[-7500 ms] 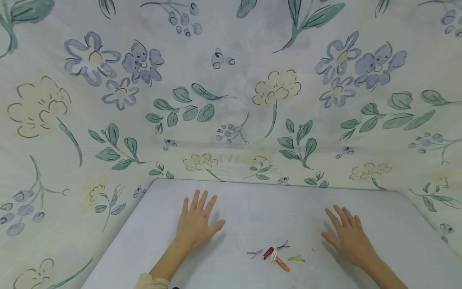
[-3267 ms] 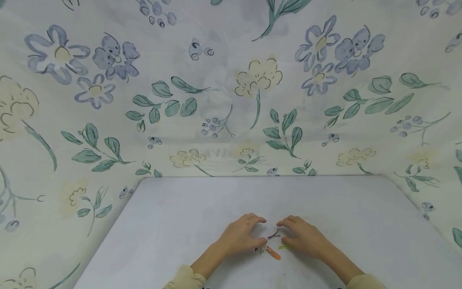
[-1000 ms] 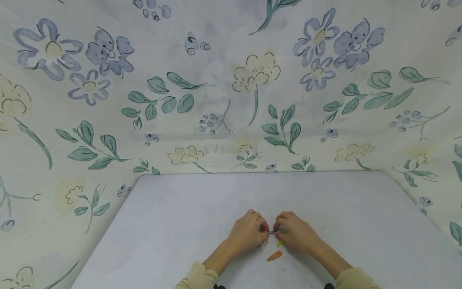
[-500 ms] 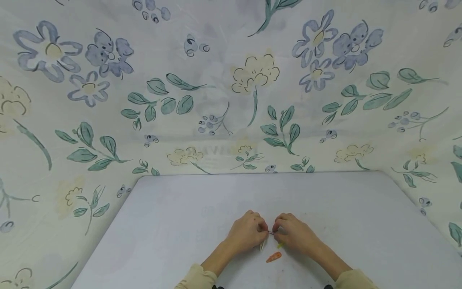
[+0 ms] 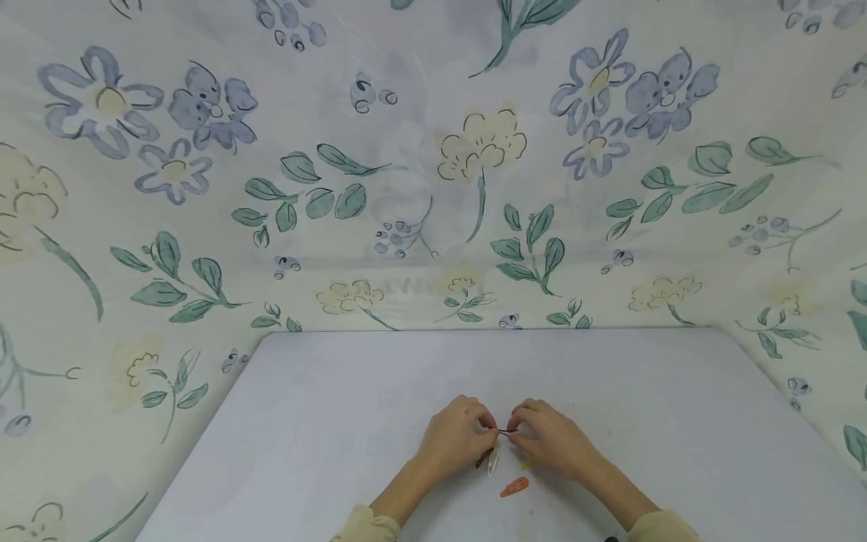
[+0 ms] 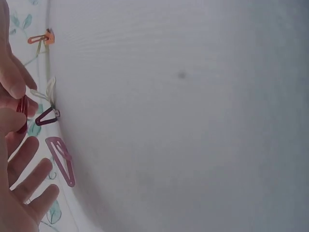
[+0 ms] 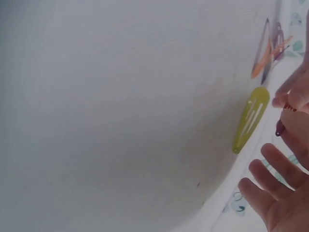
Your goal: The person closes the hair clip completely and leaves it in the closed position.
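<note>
Just above the white table (image 5: 352, 376), my left hand (image 5: 455, 440) and right hand (image 5: 554, 446) meet at the fingertips. Thumb and index finger of each pinch a dark red snap hair clip (image 6: 22, 116), one hand at either end. The clip's narrow tip (image 7: 279, 128) shows below the fingers in the right wrist view; the fingers cover much of the rest. Below the left fingers lie a white hair clip (image 5: 493, 462) and a dark one (image 5: 484, 458). A yellow-green hair clip (image 7: 262, 96) lies under the right hand.
Nearer me is an orange hair clip (image 5: 515, 487). The left wrist view also shows a pink hair clip (image 6: 71, 176) close by the left fingers. A flowered cloth (image 5: 420, 301) stands behind the table and along its sides.
Earlier both hands lay spread and far apart, then came together over the clips. They took up the dark red clip between them. Over the last second they have barely shifted.
</note>
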### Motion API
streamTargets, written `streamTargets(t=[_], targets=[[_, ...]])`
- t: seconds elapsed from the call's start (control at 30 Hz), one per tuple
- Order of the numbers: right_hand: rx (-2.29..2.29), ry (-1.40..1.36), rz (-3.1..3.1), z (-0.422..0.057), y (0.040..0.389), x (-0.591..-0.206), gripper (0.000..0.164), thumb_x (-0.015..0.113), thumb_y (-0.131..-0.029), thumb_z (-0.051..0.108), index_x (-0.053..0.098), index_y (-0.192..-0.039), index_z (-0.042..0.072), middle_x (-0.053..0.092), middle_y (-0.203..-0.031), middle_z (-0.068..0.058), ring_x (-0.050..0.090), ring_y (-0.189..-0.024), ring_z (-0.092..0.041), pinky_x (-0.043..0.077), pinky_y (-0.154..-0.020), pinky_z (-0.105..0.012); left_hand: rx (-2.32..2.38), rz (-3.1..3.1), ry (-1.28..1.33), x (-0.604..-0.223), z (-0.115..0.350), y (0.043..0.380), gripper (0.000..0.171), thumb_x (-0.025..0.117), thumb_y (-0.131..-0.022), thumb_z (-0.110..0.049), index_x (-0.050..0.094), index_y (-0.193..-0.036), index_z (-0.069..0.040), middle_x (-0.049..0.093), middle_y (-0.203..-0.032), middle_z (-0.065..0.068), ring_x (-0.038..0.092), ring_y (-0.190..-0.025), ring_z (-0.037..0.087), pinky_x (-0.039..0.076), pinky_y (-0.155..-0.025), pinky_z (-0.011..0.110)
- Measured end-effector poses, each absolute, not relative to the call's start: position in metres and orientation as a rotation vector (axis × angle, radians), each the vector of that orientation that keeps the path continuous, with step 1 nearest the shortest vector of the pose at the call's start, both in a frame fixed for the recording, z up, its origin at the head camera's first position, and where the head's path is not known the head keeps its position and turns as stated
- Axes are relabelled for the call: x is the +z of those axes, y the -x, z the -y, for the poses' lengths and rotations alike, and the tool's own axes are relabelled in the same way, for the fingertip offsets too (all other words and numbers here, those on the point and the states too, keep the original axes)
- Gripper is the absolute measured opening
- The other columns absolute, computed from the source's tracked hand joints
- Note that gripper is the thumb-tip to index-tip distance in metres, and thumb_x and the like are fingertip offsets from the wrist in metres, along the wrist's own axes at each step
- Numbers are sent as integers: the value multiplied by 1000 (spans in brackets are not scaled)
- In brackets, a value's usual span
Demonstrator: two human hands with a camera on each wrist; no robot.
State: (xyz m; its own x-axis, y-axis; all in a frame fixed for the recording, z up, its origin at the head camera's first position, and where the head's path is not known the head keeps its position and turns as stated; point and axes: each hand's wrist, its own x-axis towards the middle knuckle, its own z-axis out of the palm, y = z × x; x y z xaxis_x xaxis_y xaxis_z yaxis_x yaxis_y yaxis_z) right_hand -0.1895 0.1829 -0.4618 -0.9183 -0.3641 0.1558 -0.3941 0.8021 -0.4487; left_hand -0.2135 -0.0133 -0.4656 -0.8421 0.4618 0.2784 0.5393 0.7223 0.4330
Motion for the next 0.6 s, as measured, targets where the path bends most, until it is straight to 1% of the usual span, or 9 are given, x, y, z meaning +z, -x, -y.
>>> streamTargets(t=[0.27,0.4,0.6], targets=[[774,-618,2855,-176,193,-461,10,75,-87,17,68,-94,19,64,-102,7,63,-102,-17,53,-88,-42,-756,2643,796,-462,21,213,5,75,-80,-23,75,-77,-20,67,-81,-11,61,-87,11,53,-67,27],[810,-612,2825,-173,194,-460,11,74,-88,16,67,-95,19,64,-102,9,63,-102,-16,53,-89,-41,-729,2588,788,-460,24,212,5,76,-78,-23,74,-76,-19,67,-79,-10,61,-84,10,52,-65,25],[895,-560,2838,-166,191,-453,11,73,-88,14,66,-96,18,65,-102,7,64,-101,-19,53,-89,-43,-725,2547,742,-461,29,211,6,77,-78,-23,74,-74,-20,67,-79,-11,61,-82,9,51,-63,21]])
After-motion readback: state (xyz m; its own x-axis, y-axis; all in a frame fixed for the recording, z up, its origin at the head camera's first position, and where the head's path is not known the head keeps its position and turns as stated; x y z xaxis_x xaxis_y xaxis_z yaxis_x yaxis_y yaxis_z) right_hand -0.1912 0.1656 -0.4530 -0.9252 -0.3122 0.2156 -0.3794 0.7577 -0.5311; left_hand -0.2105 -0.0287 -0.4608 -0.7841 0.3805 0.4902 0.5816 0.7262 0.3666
